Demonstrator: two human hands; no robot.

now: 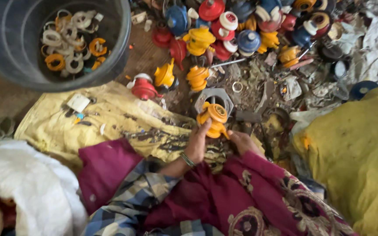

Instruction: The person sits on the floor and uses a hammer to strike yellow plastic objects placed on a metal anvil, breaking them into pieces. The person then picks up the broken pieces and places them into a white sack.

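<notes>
Both hands' fingers, left hand (196, 146) and right hand (243, 142), around orange plastic fitting (214, 119).

- An informal scrap-sorting or dismantling workshop is shown, worked at floor level.
- A heap of plastic spool-like parts (241, 30) in yellow, red and blue is piled on bare, dirty ground.
- White and orange rings are collected in a dark round bucket (5, 48), so sorted parts are kept apart.
- Grimy yellow sacks (110, 122) are spread on the floor as a work surface; a bulging yellow sack (355, 153) is seen at the right.
- Metal bits, a hexagonal metal piece (215, 97) and debris are scattered between the parts.
- No bench or furniture is seen; work is done seated on the ground.
</notes>
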